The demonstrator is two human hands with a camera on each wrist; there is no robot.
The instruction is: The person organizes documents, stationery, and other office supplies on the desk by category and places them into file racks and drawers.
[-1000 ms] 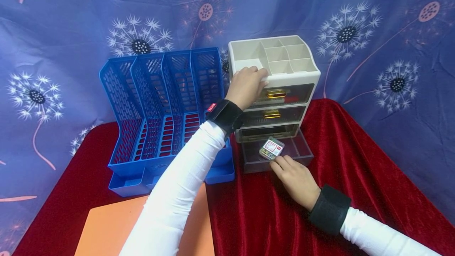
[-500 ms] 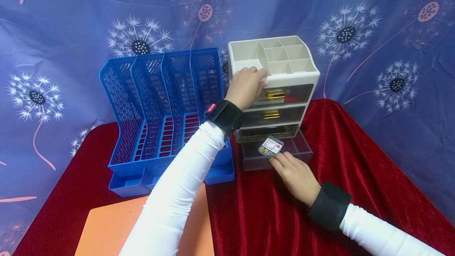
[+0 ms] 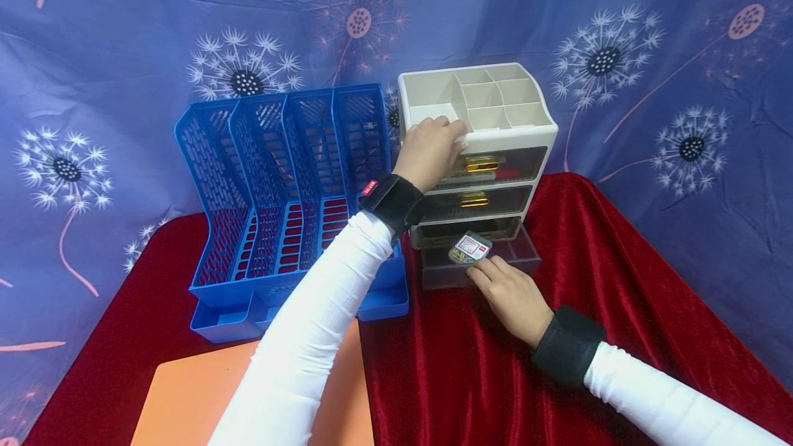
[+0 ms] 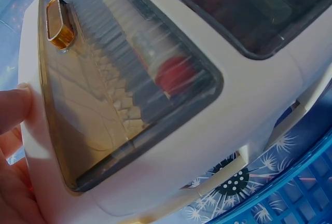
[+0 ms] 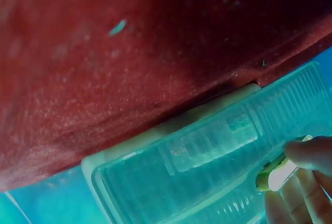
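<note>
A cream desk organizer with smoky drawers stands on the red cloth. My left hand grips its top front rim, fingers over the edge; in the left wrist view the thumb lies against the front. The bottom drawer stands partly out. At its front, my right hand pinches the gold handle between thumb and fingers, as the right wrist view shows. In that drawer lies a small clear box with a white-and-red label and small yellowish pieces inside, too small to identify.
To the left stands a blue file rack with several slots and small front trays. An orange board lies in front of it, partly under my left sleeve. A red-tipped marker shows through the top drawer. Patterned blue fabric hangs behind.
The bottom drawer has slid slightly inward, toward the organizer, with the clear box in it and my right hand on it. My left hand has stayed on the rim.
</note>
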